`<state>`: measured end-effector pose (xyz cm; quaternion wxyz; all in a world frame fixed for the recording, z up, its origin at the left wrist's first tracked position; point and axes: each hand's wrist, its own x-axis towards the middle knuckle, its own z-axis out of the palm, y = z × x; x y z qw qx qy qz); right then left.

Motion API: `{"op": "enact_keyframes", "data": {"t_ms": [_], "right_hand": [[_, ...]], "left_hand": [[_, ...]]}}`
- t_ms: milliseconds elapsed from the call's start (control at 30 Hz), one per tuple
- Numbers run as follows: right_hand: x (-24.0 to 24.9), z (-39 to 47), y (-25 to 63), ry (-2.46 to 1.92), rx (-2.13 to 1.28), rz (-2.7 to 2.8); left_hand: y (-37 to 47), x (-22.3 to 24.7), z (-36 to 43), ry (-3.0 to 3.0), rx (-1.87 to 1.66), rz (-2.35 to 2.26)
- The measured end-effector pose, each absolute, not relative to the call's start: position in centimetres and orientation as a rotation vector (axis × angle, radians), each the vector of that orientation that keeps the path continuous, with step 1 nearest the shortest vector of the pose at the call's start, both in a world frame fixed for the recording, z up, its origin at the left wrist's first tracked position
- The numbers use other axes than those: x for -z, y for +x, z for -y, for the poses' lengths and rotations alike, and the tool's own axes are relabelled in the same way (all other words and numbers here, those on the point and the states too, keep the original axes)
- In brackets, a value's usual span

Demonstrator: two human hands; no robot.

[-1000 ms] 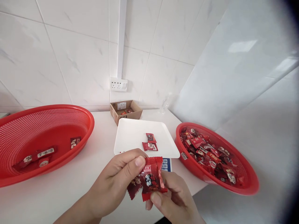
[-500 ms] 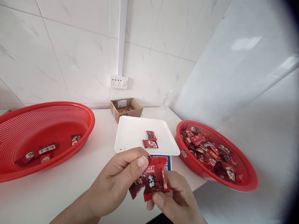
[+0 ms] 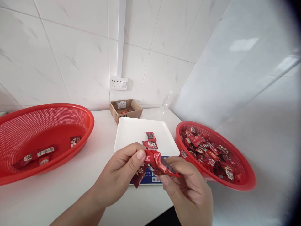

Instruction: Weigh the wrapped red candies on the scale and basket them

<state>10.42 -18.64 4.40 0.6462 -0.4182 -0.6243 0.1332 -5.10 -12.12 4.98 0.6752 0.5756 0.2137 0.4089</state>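
My left hand [image 3: 122,175] is closed, pinching the left end of a red wrapped packet [image 3: 157,164]; a second, darker red packet [image 3: 138,177] hangs beneath its fingers. At the right end of the first packet, my right hand [image 3: 188,185] has its thumb and fingers closed on the wrapper. The packet is tilted, its shiny side showing. Just beyond the hands, two red packets [image 3: 150,140] lie on a white tray [image 3: 129,131]. Under the tray's near edge a blue panel [image 3: 148,178] shows, partly hidden by the hands.
On the left, a red basket [image 3: 90,121] holds several packets. Another red basket [image 3: 250,175] at the right is heaped with them. Behind the tray are a cardboard box [image 3: 128,115] with packets and a clear plastic object [image 3: 166,103] near the wall.
The held packet has turned from facing the camera to a tilt, its right end swung up and right. My right hand has moved up and right, and the left slightly up.
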Motion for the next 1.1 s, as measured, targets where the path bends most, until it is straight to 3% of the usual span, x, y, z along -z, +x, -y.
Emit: {"op": "enact_keyframes", "data": {"t_ms": [167,300,467,800,1100], "right_hand": [[-3.6,18.7,11.2,-0.905,0.298,1.540],[-3.5,18.7,11.3,-0.884,0.440,1.595],[-3.4,19.2,10.9,-0.910,0.296,1.559],[-3.8,19.5,10.3,-0.839,-0.395,1.266],[-3.3,20.1,10.5,-0.963,-0.388,1.282]], "left_hand": [[-4.9,-4.8,12.0,1.349,-0.860,-0.475],[-5.0,-5.0,12.3,1.340,-0.867,-0.488],[-5.1,-5.2,12.7,1.373,-0.907,-0.541],[-5.2,-5.3,12.9,1.438,-0.906,-0.598],[-4.9,-5.3,12.7,1.431,-0.885,-0.596]]}}
